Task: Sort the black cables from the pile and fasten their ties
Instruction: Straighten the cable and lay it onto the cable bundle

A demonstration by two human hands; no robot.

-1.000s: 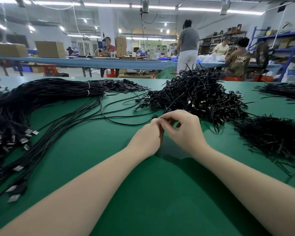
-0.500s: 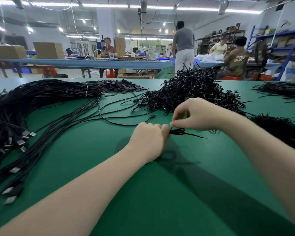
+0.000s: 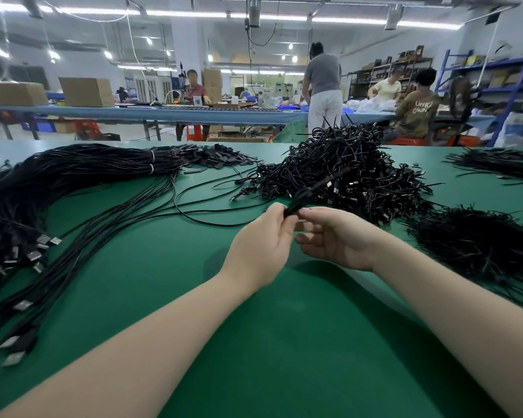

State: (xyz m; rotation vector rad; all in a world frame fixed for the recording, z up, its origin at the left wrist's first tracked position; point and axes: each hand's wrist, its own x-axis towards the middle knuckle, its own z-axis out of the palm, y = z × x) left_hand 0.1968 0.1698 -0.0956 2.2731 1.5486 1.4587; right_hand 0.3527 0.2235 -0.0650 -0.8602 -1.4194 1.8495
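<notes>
My left hand (image 3: 258,245) grips the lower end of a small folded black cable bundle (image 3: 310,191), which sticks up and to the right, blurred, in front of the pile of coiled black cables (image 3: 360,164). Close beside it on the right is my right hand (image 3: 337,236), palm turned toward the left hand and fingers loosely spread. Its top finger reaches the bundle's lower end; the other fingers hold nothing. A heap of thin black ties (image 3: 480,248) lies right of my right hand.
Long straight black cables (image 3: 73,179) with metal plugs fan across the left of the green table (image 3: 284,342). More black strands (image 3: 501,162) lie at the far right. Behind the table, people work at a blue bench (image 3: 163,111) carrying cardboard boxes.
Both hands rose off the table. The bundle that lay flat between them now stands up in my left hand, and my right hand has loosened its pinch and drawn close.
</notes>
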